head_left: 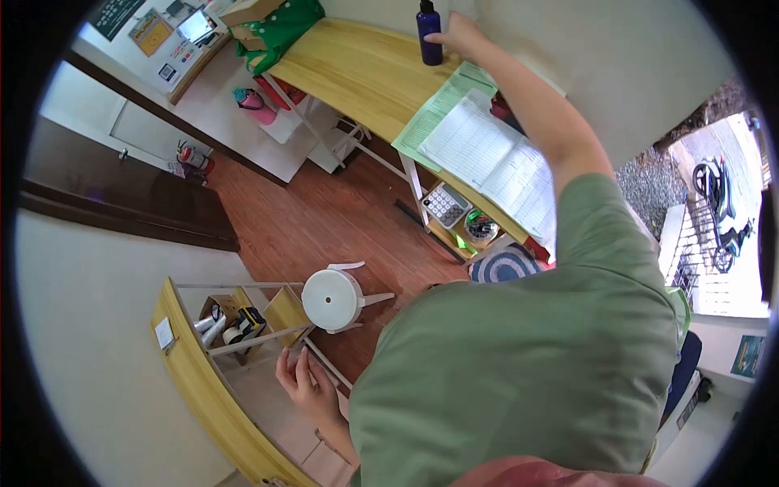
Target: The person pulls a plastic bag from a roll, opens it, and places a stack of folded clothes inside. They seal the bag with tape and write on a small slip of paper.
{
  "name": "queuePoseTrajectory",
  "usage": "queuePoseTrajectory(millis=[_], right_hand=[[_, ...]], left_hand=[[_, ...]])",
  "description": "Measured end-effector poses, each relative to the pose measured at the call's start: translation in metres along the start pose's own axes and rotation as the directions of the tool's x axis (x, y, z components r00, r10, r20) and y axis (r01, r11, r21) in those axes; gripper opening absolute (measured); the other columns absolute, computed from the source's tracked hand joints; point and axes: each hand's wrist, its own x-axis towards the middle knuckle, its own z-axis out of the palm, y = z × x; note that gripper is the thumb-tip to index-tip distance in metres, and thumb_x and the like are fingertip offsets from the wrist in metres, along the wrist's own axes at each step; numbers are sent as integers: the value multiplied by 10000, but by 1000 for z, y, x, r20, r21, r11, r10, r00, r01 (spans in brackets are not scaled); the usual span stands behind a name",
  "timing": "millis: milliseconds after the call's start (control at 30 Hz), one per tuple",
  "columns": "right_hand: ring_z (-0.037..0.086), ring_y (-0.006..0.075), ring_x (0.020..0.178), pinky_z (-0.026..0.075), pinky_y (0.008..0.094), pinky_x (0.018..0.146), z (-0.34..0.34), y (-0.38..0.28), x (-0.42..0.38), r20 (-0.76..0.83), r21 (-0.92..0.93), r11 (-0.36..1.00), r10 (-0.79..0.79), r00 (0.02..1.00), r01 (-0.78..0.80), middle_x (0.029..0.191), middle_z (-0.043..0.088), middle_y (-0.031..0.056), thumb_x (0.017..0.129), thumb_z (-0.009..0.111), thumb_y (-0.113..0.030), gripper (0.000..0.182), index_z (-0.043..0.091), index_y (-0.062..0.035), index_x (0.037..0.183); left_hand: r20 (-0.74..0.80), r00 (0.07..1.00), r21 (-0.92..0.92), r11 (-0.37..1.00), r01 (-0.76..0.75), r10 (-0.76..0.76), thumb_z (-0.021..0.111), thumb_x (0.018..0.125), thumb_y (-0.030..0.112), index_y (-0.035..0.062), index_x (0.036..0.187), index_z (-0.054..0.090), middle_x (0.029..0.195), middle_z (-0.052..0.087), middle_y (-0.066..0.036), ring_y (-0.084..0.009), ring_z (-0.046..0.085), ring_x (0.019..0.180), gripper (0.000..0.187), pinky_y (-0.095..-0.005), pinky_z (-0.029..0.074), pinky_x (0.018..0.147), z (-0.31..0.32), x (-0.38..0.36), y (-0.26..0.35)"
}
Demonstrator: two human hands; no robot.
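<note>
My right hand [462,36] reaches out to a dark purple bottle [431,36] with a black top, which stands upright at the far edge of a wooden desk [349,61]. The thumb lies across the bottle's front; the other fingers are partly hidden on its far side. Closer to me on that desk are green-printed sheets [442,105] and an open ledger [487,150] with ruled pages. My left hand [312,394] hangs low at my side near a wooden shelf unit, its fingers loosely bent and apart, with nothing visible in it.
A white stool [331,299] stands on the brown floor. Under the desk are a calculator [445,205] and a container of pens [480,226]. At left, a shelf unit [215,398] holds a box of supplies [231,325]. A green bag [284,32] sits on the desk's far end.
</note>
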Motion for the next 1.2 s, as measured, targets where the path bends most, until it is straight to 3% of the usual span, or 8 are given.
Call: queuePoseTrajectory(millis=[67,233,333,433,933,1033,1133,1200], right_hand=[[638,367,1036,510,443,891,-17,40,-6,27,-23,981,-194,981,195,1101,663,225,786,730,-464,569,650,21,1072],[642,393,999,518,469,882,-92,64,-109,237,-611,791,164,957,16,1072,655,247,843,640,-231,293,674,7,1010],[579,398,1139,499,487,930,-67,74,-132,34,-638,763,167,985,-107,1265,557,256,785,681,-207,374,660,-6,1099],[504,411,1237,477,513,967,-84,58,-130,221,-613,785,275,936,-86,1386,449,250,747,711,-203,460,634,-3,1154],[594,383,1119,484,456,938,-71,95,-114,272,-492,868,87,958,61,1210,620,207,716,706,-100,661,484,-67,1338],[620,369,1070,496,456,925,-117,44,-130,70,-354,932,115,991,-83,1215,618,186,745,709,-141,583,533,-101,1300],[648,297,990,523,396,860,-154,-23,-165,-68,186,981,-50,996,62,1116,643,192,776,710,-217,606,509,-28,1316],[636,228,976,516,357,864,-144,-68,-206,83,638,767,-152,985,65,1103,640,158,792,710,-257,625,497,21,1309]], left_hand=[[8,998,10,998,-67,67,586,864,-59,25,1123,663,1289,497,-152,-241,592,933,283,-338,513,791,3,14,-3],[24,995,-70,993,-95,97,603,853,-57,24,1120,664,1254,527,-155,-249,611,922,285,-344,521,790,21,29,-5],[61,982,-152,974,-169,180,618,840,-50,29,1111,668,1235,548,-151,-255,626,921,287,-344,527,784,36,39,1],[102,933,-215,923,-318,345,647,804,-42,36,1096,676,1222,569,-143,-263,639,921,304,-350,537,777,44,54,14],[151,908,-352,880,-320,391,618,841,-52,15,1030,681,1194,565,-130,-212,635,904,210,-318,519,779,49,45,-7],[98,908,-427,842,-331,406,611,856,-37,-2,1019,684,1211,563,-147,-216,633,961,183,-309,511,817,39,52,-7],[-6,915,-499,792,-352,403,596,882,-11,5,1081,669,1249,561,-147,-230,625,1027,213,-321,496,890,30,74,6],[135,987,-871,485,75,90,630,892,21,23,1261,565,1304,523,-139,-234,571,1130,375,-328,470,949,49,82,23]])
